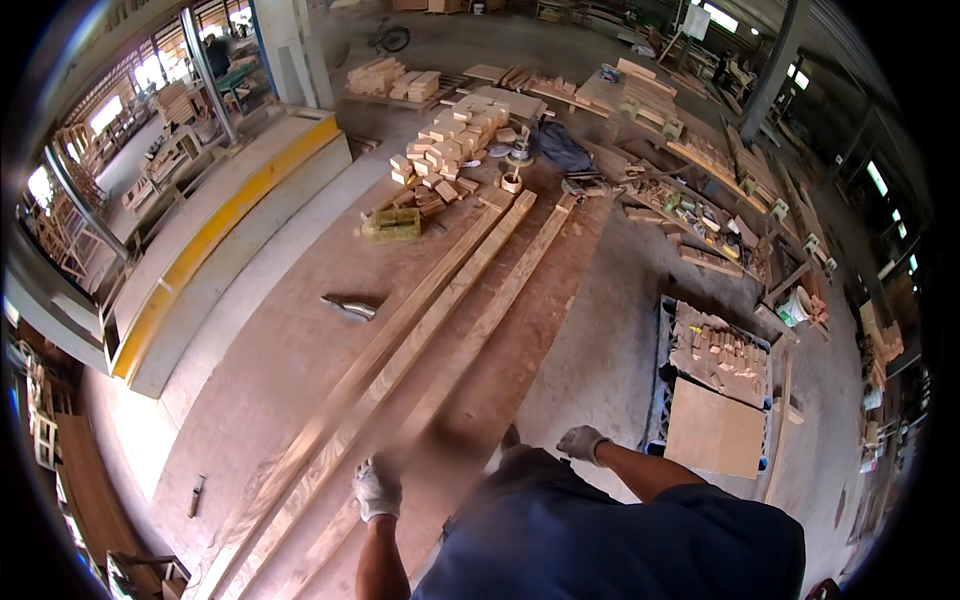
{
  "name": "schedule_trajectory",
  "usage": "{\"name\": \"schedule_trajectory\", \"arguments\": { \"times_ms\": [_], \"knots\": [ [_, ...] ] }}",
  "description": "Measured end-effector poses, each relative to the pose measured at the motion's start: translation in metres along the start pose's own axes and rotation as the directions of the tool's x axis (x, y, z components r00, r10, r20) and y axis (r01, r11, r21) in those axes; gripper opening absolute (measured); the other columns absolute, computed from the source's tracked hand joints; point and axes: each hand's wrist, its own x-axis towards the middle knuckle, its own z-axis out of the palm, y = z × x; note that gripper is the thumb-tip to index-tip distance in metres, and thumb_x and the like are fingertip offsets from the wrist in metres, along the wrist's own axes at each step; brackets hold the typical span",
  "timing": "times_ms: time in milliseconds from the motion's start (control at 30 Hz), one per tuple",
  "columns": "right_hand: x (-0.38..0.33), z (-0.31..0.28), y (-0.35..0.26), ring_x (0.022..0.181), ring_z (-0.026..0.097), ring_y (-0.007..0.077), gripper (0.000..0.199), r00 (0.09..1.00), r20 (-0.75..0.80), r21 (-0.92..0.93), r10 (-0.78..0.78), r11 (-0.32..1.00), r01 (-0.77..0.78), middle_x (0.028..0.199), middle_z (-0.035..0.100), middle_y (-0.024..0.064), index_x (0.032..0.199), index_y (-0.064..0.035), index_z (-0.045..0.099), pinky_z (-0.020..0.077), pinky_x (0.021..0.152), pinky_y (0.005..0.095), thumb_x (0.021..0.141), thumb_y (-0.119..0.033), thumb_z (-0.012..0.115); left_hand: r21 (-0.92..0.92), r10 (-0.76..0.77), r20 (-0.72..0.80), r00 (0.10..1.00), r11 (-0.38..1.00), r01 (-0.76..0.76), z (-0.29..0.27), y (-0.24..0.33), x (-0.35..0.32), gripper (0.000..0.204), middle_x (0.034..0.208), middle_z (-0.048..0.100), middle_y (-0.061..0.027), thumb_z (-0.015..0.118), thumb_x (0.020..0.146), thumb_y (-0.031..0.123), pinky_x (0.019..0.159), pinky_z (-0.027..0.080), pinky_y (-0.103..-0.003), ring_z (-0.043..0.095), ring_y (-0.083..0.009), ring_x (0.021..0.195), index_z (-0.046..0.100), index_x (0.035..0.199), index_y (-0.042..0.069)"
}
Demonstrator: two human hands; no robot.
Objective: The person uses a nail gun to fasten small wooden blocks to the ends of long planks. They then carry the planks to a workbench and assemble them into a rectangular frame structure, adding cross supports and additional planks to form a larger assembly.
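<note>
Long planks: near ends cut off by the lower edge; middle stretches blurred;
Left hand: blurred; whether touching wood, unclear;
Far-left person: too small to make out.

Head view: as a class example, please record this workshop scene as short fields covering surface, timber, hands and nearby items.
Surface: brown worktop
Timber: three long planks, lengthwise
Left hand: gloved, over the rightmost plank; contact unclear
Right hand: gloved, beyond the worktop's right edge; no held item visible
Left of planks: metallic hand tool
Far end: heap of wooden blocks
</note>
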Motion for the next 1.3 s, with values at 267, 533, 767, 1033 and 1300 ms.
{"name": "schedule_trajectory", "arguments": {
  "times_ms": [267,533,767,1033,1300],
  "knots": [
    [0.047,-0.061,-0.166,0.099,0.070,0.0348,0.043,0.871,-0.242,-0.237,-0.427,0.897,0.374,0.105,0.074,0.0186,0.116,-0.0057,0.069,0.0548,0.087,0.0451,0.089,-0.039,0.066,0.054,-0.053,-0.080,0.995,0.997,0.057,-0.019,-0.039,-0.018,0.039,0.102,0.066,-0.0166,0.076,0.078,0.024,0.085,0.049,-0.052,0.061,-0.0404,0.098,0.062,0.110,0.008],
    [0.078,-0.091,-0.303,0.128,0.055,0.0345,0.065,0.724,0.052,-0.578,-0.688,0.571,0.583,0.142,0.056,0.0168,0.139,-0.0060,0.054,0.0467,0.104,0.0447,0.086,-0.040,0.072,0.109,-0.185,-0.031,0.982,0.976,0.187,-0.024,-0.054,-0.014,0.058,0.114,0.064,-0.0168,0.082,0.074,0.021,0.096,0.045,-0.051,0.057,-0.0391,0.111,0.059,0.125,0.006],
    [0.121,-0.106,-0.362,0.139,0.041,0.0340,0.089,0.677,0.164,-0.876,-0.717,0.209,0.434,0.151,0.045,0.0183,0.152,-0.0058,0.042,0.0344,0.113,0.0507,0.079,-0.044,0.078,0.218,-0.260,-0.040,0.965,0.940,0.262,-0.042,-0.040,0.011,0.061,0.121,0.061,-0.0153,0.086,0.071,0.019,0.100,0.043,-0.051,0.054,-0.0378,0.117,0.059,0.124,0.006],
    [0.166,-0.089,-0.380,0.140,0.043,0.0368,0.052,0.648,0.198,-0.938,-0.735,0.050,0.343,0.151,0.047,0.0171,0.153,-0.0083,0.044,0.0349,0.114,0.0522,0.102,-0.022,0.045,0.214,-0.247,-0.078,0.966,0.942,0.258,-0.058,-0.039,0.032,0.104,0.142,0.050,-0.0217,0.097,0.053,0.028,0.114,0.034,-0.054,0.043,-0.0413,0.135,0.047,0.142,0.004],
    [0.182,-0.073,-0.388,0.122,0.052,0.0286,0.038,0.651,0.123,-0.948,-0.749,0.106,0.301,0.127,0.060,0.0095,0.130,-0.0108,0.060,0.0432,0.100,0.0476,0.093,-0.019,0.057,0.091,-0.228,0.051,0.972,0.971,0.222,-0.063,-0.053,0.052,0.112,0.137,0.051,-0.0215,0.098,0.048,0.032,0.111,0.037,-0.052,0.045,-0.0414,0.130,0.044,0.143,0.004]
  ]
}}
